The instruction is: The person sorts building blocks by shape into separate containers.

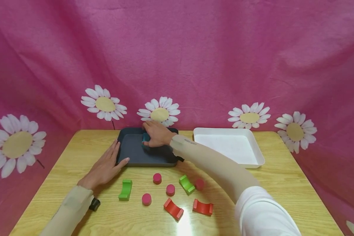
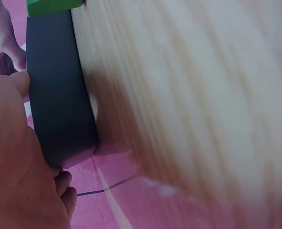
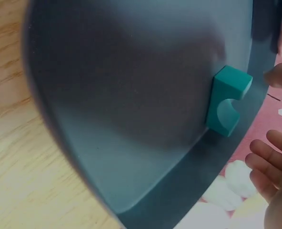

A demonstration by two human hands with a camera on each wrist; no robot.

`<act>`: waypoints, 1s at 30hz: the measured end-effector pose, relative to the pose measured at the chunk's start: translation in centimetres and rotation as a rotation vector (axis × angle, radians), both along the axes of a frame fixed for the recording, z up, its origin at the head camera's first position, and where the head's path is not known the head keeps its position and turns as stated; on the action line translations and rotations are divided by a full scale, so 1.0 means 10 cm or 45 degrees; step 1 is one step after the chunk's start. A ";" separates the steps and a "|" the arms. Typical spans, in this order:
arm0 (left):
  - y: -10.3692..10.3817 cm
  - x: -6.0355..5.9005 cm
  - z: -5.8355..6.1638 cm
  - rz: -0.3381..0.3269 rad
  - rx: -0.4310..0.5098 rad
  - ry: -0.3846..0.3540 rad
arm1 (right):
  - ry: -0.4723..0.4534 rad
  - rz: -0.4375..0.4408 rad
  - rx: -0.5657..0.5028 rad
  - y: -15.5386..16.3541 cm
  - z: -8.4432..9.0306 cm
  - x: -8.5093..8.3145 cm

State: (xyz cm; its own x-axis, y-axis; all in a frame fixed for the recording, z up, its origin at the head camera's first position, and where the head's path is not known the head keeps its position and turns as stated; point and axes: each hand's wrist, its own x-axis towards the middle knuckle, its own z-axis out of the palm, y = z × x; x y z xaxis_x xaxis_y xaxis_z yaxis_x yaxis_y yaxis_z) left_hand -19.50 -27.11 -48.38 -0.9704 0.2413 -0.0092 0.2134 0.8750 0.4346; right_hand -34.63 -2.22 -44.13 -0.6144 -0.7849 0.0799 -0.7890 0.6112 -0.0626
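Note:
A teal arch-shaped block [image 3: 229, 102] sits inside the dark grey tray [image 1: 135, 157], near its far wall. My right hand [image 1: 157, 133] reaches over the tray at this block, overlapping it in the head view. From the right wrist, the thumb [image 3: 280, 76] and loosely bent fingers of that hand stand apart, with a gap between them and the block. My left hand [image 1: 104, 167] rests against the tray's left side, fingers extended along the rim and thumb at the front corner. In the left wrist view its thumb [image 2: 19, 82] touches the tray's edge.
A white tray [image 1: 255, 144] stands to the right of the dark one. On the wooden table [image 1: 277, 190] in front lie green arch blocks [image 1: 126, 190], red arch blocks [image 1: 203, 207] and several crimson cylinders [image 1: 146, 199]. A pink flowered cloth [image 1: 194, 65] hangs behind.

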 end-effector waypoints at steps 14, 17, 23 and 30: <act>0.01 0.00 0.03 -0.005 -0.011 -0.009 | 0.063 0.022 -0.037 0.13 0.16 0.19; 0.01 0.01 0.03 -0.003 -0.011 -0.012 | 0.060 0.029 -0.046 0.18 0.20 0.24; 0.01 0.01 0.02 -0.004 0.001 -0.022 | 0.037 0.062 -0.122 0.29 0.28 0.34; 0.01 0.02 0.01 0.003 -0.001 -0.022 | 0.053 0.102 -0.138 0.42 0.35 0.47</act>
